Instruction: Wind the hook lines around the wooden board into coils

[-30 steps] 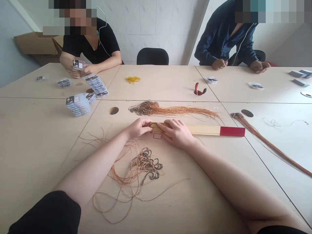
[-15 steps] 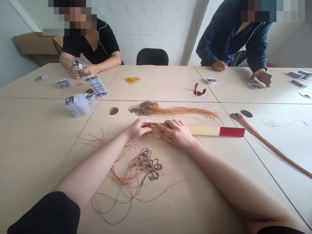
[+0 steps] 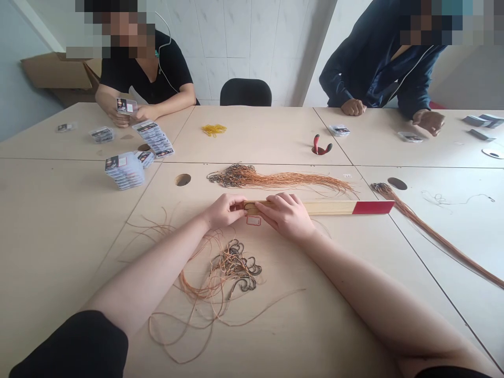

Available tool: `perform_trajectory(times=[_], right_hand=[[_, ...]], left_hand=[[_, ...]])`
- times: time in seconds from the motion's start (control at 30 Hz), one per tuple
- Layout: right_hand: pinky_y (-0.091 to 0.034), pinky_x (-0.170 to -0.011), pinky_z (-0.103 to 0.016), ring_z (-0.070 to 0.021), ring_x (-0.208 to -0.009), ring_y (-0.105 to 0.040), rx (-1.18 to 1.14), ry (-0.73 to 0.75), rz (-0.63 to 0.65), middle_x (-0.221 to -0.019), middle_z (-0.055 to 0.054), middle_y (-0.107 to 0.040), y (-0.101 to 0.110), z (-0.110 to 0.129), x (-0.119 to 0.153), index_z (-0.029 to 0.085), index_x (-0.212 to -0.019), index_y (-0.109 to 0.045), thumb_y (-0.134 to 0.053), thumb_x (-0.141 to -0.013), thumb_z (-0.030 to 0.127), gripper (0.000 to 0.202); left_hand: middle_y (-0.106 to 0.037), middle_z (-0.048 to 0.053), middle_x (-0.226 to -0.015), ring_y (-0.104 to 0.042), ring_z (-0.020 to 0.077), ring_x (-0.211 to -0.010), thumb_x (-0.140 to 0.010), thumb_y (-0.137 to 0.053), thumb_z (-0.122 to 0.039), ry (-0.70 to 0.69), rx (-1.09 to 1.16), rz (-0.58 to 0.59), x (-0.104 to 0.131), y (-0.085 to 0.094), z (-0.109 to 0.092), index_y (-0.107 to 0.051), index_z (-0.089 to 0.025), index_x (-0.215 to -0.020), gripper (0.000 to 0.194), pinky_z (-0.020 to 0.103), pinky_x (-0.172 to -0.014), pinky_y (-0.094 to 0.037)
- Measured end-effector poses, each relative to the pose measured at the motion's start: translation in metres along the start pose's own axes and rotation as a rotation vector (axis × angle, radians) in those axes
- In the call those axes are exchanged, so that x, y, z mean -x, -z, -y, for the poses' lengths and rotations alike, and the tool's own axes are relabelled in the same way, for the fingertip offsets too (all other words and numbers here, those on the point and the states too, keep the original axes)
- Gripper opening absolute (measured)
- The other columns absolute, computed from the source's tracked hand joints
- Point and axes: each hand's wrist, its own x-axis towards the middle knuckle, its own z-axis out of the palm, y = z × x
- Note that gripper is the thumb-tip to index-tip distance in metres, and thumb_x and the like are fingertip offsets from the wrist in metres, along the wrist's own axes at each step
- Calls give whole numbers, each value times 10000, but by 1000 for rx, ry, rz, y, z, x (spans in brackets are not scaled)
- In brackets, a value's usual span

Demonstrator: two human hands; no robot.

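Observation:
A long, flat yellow strip with a red end lies crosswise in front of me. My left hand pinches at its left end, thumb below and fingers above. My right hand is closed over the strip, its fingers pressing it near that end. A dark, curved fish hook shows on the strip between the two hands; my fingers partly cover it. Nearer to me lies a loose pile of dark fish hooks on tangled orange-brown lines. Just beyond the strip, a neat bundle of hooked lines stretches to the right.
Another bundle of hooked lines runs down the right side. Red-handled pliers stand in a table hole. Yellow pieces and stacked small packs lie farther off. Two co-workers sit opposite, one holding a pack.
My hands and the strip have barely shifted. The right-hand co-worker's hand has lifted off a small pack on the table and moved slightly right.

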Motion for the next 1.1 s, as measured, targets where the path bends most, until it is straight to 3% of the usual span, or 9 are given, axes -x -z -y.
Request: perform_trajectory(times=[0.23,0.53,0.67,0.9,1.1], right_hand=[[-314,-760,-321,-172,-878,-488,-32,15,-77,-924,-40,-606,1,1,1,271,-1058,-618,-536,-868,306,210],[-330,-760,-313,-148,-823,-497,-203,-86,-104,-887,-26,-617,1,3,2,280,-972,-655,-532,-872,269,159],[-335,-774,-313,-146,-822,-508,-234,-118,-102,-885,-33,-623,1,5,1,249,-1028,-625,-513,-879,242,186],[-337,-783,-307,-148,-814,-507,-197,-140,-112,-870,-45,-614,3,8,-1,188,-1028,-604,-497,-886,255,190],[-326,-775,-305,-144,-793,-496,-140,-124,-122,-841,-38,-602,3,6,0,198,-978,-604,-491,-887,252,154]], left_hand=[[-444,-22,-641,-382,82,-566,-768,-503,-203,-45,-46,3,0,-5,2,-584,-122,-857,145,208,-510,-304],[-504,-13,-645,-406,91,-566,-742,-502,-184,-121,-155,-38,3,-5,0,-604,-135,-867,169,217,-530,-336],[-514,-14,-644,-414,93,-567,-742,-502,-175,-151,-194,-49,3,-5,0,-612,-141,-908,202,218,-541,-345],[-515,-20,-638,-418,89,-550,-764,-491,-161,-204,-289,-83,2,-4,-1,-616,-158,-957,230,212,-539,-348],[-608,16,-728,-486,103,-577,-806,-480,-159,-259,-421,-152,-1,-4,5,-623,-188,-1030,267,221,-582,-400]])
